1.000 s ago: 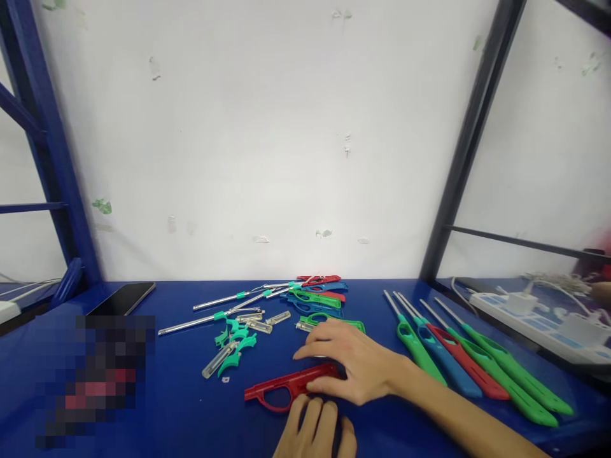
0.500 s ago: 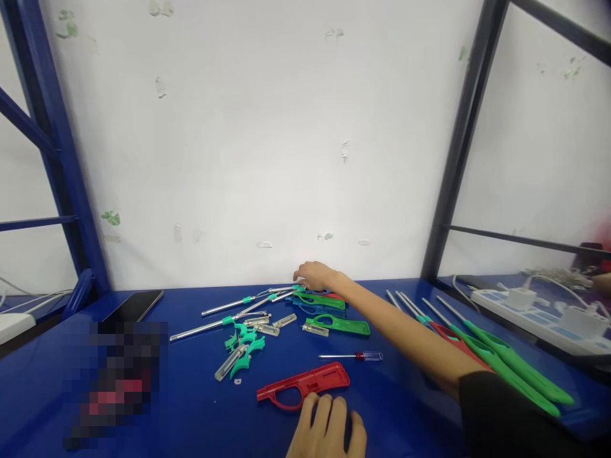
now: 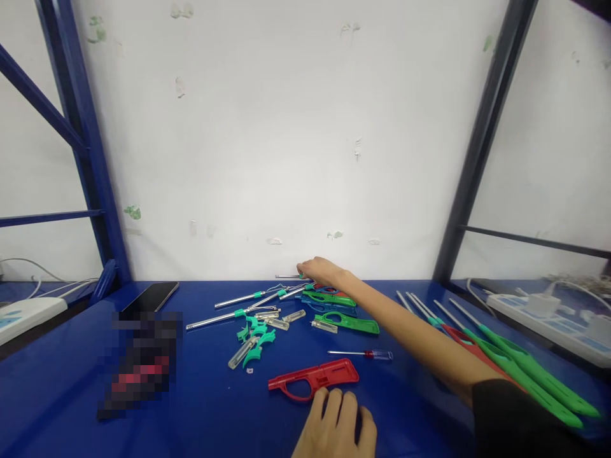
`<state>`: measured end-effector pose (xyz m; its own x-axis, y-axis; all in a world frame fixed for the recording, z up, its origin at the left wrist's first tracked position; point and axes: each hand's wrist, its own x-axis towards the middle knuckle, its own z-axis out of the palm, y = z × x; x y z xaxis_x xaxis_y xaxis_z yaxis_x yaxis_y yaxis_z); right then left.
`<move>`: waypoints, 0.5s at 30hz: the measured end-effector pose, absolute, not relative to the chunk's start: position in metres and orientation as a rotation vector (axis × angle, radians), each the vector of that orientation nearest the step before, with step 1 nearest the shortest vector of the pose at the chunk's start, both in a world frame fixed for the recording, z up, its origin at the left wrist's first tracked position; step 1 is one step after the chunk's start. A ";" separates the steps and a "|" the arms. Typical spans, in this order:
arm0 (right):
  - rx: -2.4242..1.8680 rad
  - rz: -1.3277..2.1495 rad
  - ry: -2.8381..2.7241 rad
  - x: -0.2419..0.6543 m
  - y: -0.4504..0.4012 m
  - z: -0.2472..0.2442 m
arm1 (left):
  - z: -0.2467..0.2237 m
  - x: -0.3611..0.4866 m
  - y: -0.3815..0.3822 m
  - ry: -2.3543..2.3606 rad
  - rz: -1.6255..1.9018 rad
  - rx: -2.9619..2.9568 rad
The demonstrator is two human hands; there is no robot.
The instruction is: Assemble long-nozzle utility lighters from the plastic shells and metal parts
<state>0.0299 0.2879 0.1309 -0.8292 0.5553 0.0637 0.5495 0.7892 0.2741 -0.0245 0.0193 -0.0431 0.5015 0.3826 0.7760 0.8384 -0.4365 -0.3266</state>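
Note:
At the back of the table my right hand point(image 3: 321, 271) is closed on a thin metal lighter tube point(image 3: 286, 276) with a green collar, which points left from my fingertips. Below it lie green and blue lighter shells point(image 3: 329, 298), partly stacked. My left hand point(image 3: 335, 427) rests at the front, fingers spread and curved, holding nothing; its fingertips come up to the lower edge of a red lighter shell half point(image 3: 315, 376). That shell lies hollow side up. Just beyond it is a screwdriver point(image 3: 379, 355) with a clear handle.
Several metal tubes point(image 3: 214, 320), teal triggers point(image 3: 252, 356) and clear fuel tanks point(image 3: 242, 352) lie left of centre. Whole long lighters point(image 3: 529, 366) lie at the right beside a power strip point(image 3: 548, 318). A phone point(image 3: 151, 298) lies left. A wall stands behind.
My right hand has lifted a metal tube away from the pile at the back. The view has shifted slightly; my left hand stays by the red shell.

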 end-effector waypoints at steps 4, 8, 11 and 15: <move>0.932 0.452 3.087 0.046 0.280 0.153 | -0.037 -0.025 0.014 -1.026 -0.768 -2.050; 0.968 0.448 3.213 0.061 0.272 0.175 | -0.029 -0.026 0.009 -1.056 -0.750 -2.062; 0.986 0.440 3.293 0.070 0.265 0.188 | -0.026 -0.026 0.008 -1.050 -0.766 -2.057; 1.007 0.425 3.366 0.078 0.254 0.196 | -0.026 -0.025 0.010 -1.038 -0.812 -2.043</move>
<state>0.0781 0.2544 0.1962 -0.7664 0.4735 0.4340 0.5665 0.8168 0.1092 -0.0248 0.0098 -0.0256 0.4835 0.4129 0.7719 0.8486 -0.4373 -0.2977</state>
